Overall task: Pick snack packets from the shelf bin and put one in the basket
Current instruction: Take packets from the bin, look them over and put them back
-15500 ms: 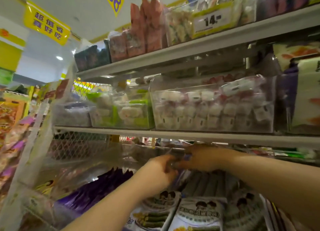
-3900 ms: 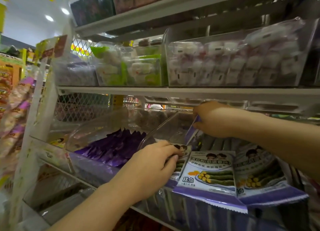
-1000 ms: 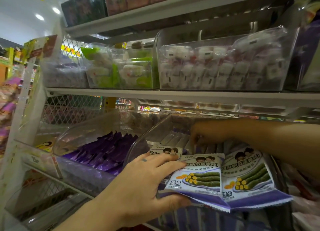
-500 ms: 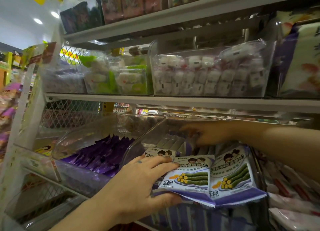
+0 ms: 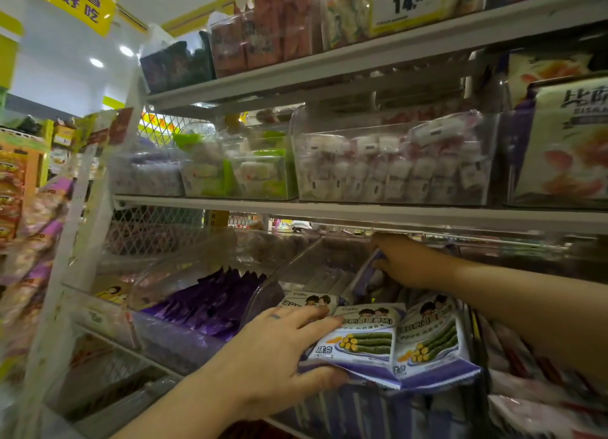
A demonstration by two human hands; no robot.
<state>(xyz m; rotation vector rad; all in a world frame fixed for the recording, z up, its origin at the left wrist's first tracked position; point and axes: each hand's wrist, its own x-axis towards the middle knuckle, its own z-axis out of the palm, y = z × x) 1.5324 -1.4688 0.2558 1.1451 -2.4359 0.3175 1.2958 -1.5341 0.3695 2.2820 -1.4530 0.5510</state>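
Pinching one upright packet far back in the bin, centre right, my right grip has it; my left grip clasps fanned packets, lower centre; basket unseen.

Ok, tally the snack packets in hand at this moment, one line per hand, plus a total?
Fanned packets held by the left hand: 3 showing
Single packet pinched by the right hand in the bin: 1
Total: 4
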